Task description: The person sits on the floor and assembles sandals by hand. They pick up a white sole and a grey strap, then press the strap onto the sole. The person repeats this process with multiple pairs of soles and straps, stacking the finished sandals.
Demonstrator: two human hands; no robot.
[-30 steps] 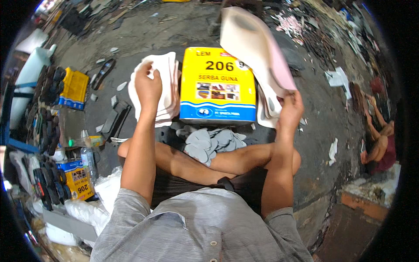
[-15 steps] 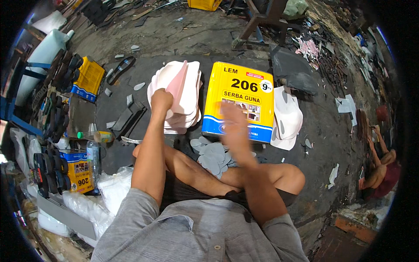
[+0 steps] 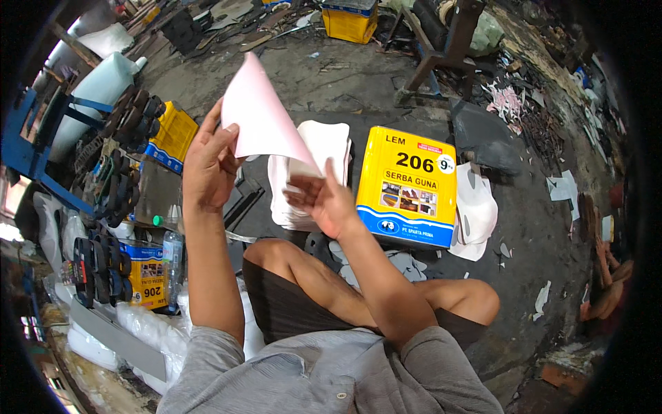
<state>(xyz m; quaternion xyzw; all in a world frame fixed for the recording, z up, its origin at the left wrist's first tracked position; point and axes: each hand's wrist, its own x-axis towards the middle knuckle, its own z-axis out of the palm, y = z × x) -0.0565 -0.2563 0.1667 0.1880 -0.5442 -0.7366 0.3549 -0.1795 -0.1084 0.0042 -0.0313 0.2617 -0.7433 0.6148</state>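
Observation:
Raised over the floor on the left, a thin, curling pale pink sheet (image 3: 265,124) is pinched between thumb and fingers of my left hand (image 3: 210,165). My right hand (image 3: 327,203) has its thumb and fingers around the sheet's lower right corner; the exact contact is partly hidden. Below and behind the sheet lies a stack of whitish-pink sheets (image 3: 331,138), partly covered by my right hand. Beside it on the right, a yellow, white and blue glue tin (image 3: 407,183) lies flat. Grey oval pieces (image 3: 407,264) are spread in front of my crossed legs.
White sheets with cut-out holes (image 3: 476,217) lie against the tin's right side. Dark sandals (image 3: 124,186) hang on a blue rack (image 3: 41,148) at left, near plastic-wrapped goods (image 3: 141,324). Scraps litter the far floor. Another person's arm and leg (image 3: 610,276) show at far right.
My left hand has lifted the pink sheet off the stack, up and to the left. My right hand has come from over the tin to the sheet's corner. The view has shifted slightly.

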